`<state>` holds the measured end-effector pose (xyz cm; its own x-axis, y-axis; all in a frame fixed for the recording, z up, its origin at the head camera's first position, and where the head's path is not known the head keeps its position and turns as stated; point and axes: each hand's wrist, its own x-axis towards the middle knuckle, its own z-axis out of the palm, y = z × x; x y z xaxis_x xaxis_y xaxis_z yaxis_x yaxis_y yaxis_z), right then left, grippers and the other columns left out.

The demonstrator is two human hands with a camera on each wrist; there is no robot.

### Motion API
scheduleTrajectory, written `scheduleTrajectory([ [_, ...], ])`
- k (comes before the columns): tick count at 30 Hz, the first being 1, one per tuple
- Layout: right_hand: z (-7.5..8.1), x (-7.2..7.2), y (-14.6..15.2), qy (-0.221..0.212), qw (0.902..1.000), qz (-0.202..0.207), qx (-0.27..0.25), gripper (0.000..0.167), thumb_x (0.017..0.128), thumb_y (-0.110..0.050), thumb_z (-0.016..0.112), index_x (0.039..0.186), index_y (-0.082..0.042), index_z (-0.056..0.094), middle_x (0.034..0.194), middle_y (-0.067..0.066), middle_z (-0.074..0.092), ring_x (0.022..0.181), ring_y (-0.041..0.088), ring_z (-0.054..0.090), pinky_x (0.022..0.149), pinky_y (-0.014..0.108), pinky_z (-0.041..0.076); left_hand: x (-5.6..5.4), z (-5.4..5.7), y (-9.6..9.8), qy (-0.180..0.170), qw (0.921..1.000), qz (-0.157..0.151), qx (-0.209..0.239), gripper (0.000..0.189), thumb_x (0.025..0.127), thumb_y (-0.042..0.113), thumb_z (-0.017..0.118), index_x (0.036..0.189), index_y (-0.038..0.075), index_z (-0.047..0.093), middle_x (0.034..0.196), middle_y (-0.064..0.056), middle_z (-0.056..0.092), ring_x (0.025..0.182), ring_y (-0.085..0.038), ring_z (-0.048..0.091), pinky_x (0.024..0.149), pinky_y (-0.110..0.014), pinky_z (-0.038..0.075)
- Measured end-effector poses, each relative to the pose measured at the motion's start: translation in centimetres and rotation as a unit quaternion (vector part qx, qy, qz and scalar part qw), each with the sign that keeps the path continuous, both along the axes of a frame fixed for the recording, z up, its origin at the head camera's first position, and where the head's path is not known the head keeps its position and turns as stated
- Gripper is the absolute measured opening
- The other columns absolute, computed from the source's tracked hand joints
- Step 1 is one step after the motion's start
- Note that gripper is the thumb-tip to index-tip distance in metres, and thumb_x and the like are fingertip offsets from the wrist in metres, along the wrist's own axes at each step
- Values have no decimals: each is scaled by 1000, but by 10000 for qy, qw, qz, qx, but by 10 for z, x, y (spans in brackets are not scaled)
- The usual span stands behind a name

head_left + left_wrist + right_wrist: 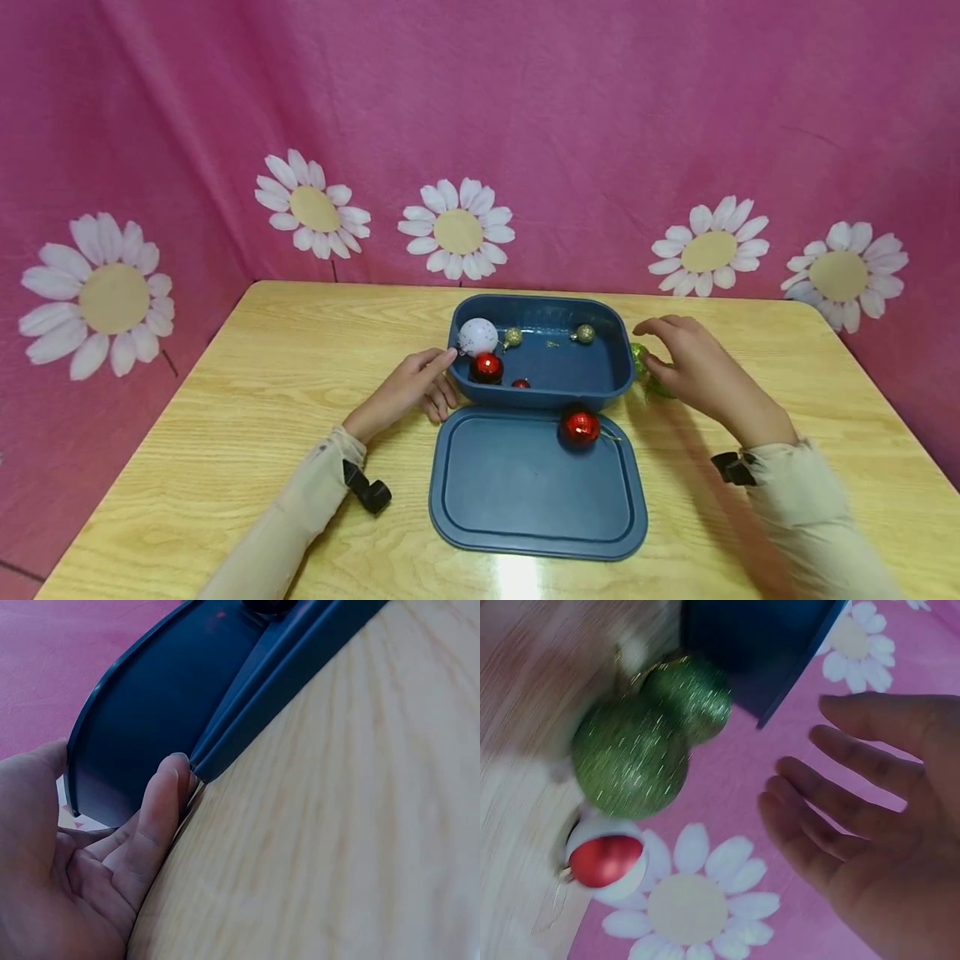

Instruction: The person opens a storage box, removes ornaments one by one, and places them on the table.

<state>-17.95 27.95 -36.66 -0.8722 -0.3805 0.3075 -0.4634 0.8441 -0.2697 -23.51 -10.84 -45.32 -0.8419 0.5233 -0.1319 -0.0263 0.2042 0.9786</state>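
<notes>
My left hand (416, 387) is at the left side of a dark blue plastic container (540, 398), its thumb touching the rim and its fingers beside the lower wall. In the left wrist view the fingertips sit close to the lid's edge. My right hand (862, 802), its fingers slightly bent and apart, hovers above two green glittery Christmas baubles (630, 757) at the container's right side. Beside them lies a red and white bauble (606, 861), hidden behind the hand in the head view. Inside the container are a white bauble (477, 336), red ones (487, 367) and small gold ones (584, 333).
The flat blue lid (525, 483) lies on the wooden table (300, 350) in front of the container. A shiny red bauble (580, 427) rests on its upper right part. A pink cloth (570, 125) with daisies hangs behind the table.
</notes>
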Motion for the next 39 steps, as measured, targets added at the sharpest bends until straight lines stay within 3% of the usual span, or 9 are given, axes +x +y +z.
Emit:
scheduleTrajectory([
  [3, 2, -3, -14, 89, 9999, 6, -66, 26, 88, -1, 70, 112, 6, 64, 110, 25, 65, 107, 42, 56, 92, 57, 48, 0, 1, -2, 21, 10000, 82, -2, 62, 101, 58, 45, 128, 3, 53, 84, -20, 69, 57, -22, 66, 54, -34, 58],
  [9, 0, -4, -30, -290, 9996, -40, -28, 30, 90, -4, 70, 117, 6, 63, 117, 26, 62, 112, 42, 54, 95, 58, 48, 0, 0, -2, -23, 10000, -12, 43, 61, 102, 57, 44, 127, 1, 52, 84, -19, 69, 58, -21, 66, 54, -34, 59],
  [12, -3, -7, -34, -281, 9996, -7, -6, 32, 90, -5, 71, 119, 6, 62, 117, 27, 62, 112, 43, 54, 95, 58, 48, 0, 0, -2, -2, 10000, -18, 51, 61, 102, 57, 44, 125, 1, 52, 84, -19, 69, 57, -21, 65, 54, -34, 58],
  [20, -8, -21, -44, -282, 9995, 109, 18, 39, 92, -10, 69, 128, 3, 58, 120, 25, 61, 113, 42, 55, 98, 58, 46, 0, 0, -2, -15, 10000, -42, 79, 60, 101, 57, 45, 121, 1, 54, 85, -20, 69, 58, -21, 65, 54, -34, 58],
  [26, -9, -32, -57, -547, 9983, 190, -29, 41, 93, -10, 68, 131, 2, 57, 127, 25, 59, 120, 42, 52, 103, 59, 43, 0, -1, -3, -26, 10000, -16, 58, 61, 101, 58, 45, 122, 2, 54, 85, -20, 70, 58, -21, 66, 54, -34, 58],
  [29, -12, -38, -62, -629, 9977, 260, -23, 40, 93, -8, 69, 130, 3, 58, 125, 26, 60, 117, 41, 55, 101, 58, 45, -1, -2, -2, -35, 10000, -2, 74, 61, 100, 59, 45, 123, 3, 53, 85, -20, 70, 57, -21, 65, 53, -34, 58],
  [39, -38, -45, -70, -572, 9929, 20, 1042, 32, 89, -4, 68, 121, 0, 66, 113, 22, 66, 101, 39, 60, 91, 54, 51, -1, -3, -2, -26, 10000, -20, 94, 61, 101, 58, 45, 119, 1, 54, 85, -22, 69, 57, -23, 66, 54, -36, 59],
])
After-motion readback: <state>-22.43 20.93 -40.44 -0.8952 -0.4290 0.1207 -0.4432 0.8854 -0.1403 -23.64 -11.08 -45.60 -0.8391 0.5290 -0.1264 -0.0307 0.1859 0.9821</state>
